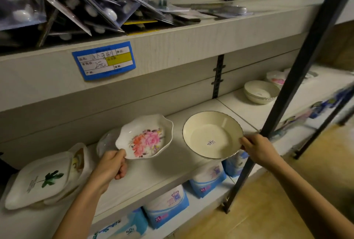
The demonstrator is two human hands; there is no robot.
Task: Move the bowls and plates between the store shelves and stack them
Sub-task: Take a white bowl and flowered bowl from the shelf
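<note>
— Store shelving stood before you. Where were the dishes?
— Over the middle shelf [153,177]. Your left grip [113,164] pinched the near rim of the flowered bowl [147,139], which tilted toward you. Your right grip [254,146] was clamped on the right rim of the cream plate [210,133], which jutted past the shelf's front edge.
— And around them?
— Leaf-printed square dishes [38,183] lay at the left, with a stack of cream bowls [260,92] well apart to the right. A blue price label [104,60] hung above, and blue-and-white packs [166,206] sat below.
</note>
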